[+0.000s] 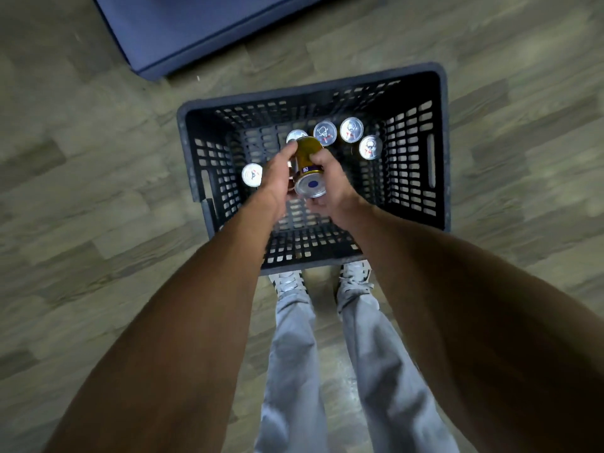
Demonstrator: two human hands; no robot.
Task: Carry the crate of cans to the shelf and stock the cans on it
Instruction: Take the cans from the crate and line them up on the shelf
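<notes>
Looking down over my own forearms, I find the crate (438,152) set on the wood-look floor just ahead of my shoes, no shelf in view. At far left inside it a lone can (252,174) stands upright against the left wall. My left hand (277,176) comes next, fingers curled along the left side of a gold can (307,168), fingertips reaching toward its far end. That gold can sits between both hands above the crate's middle, tipped so its long axis runs away from me and downward, its silver base turned up toward the camera. My right hand (330,181) wraps the can's right side, thumb over the top, so each hand grips the same can and neither is clearly nearer it. Beyond the held can, four more cans (351,129) stand upright in an arc toward the crate's far right, one of them partly hidden behind the gold can. I judge the stocking step is in hand: the can needs turning upright before it goes anywhere. A blue padded block (183,31) lies on the floor past the crate, upper left.
</notes>
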